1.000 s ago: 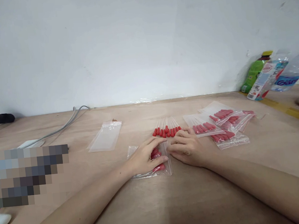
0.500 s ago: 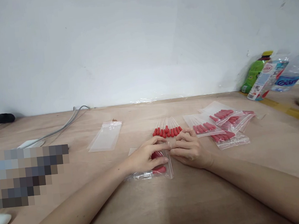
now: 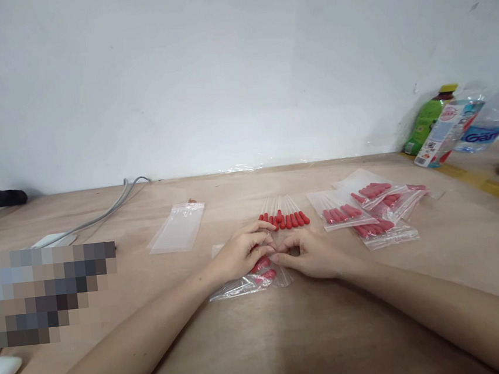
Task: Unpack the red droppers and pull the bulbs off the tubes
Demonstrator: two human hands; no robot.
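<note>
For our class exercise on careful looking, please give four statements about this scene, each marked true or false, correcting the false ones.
1. The left hand and right hand both touch a bag holding red-headed sticks. True.
2. The loose sticks stand upright in a cup. False: they lie on the table.
3. The green bottle has a yellow cap. True.
4. The pile of filled bags lies left of the loose sticks. False: it lies to their right.

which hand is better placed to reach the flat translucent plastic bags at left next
Probably the left hand: it is nearer the flat, rectangular, translucent plastic bags, while the right hand sits farther off, beyond it.
</note>
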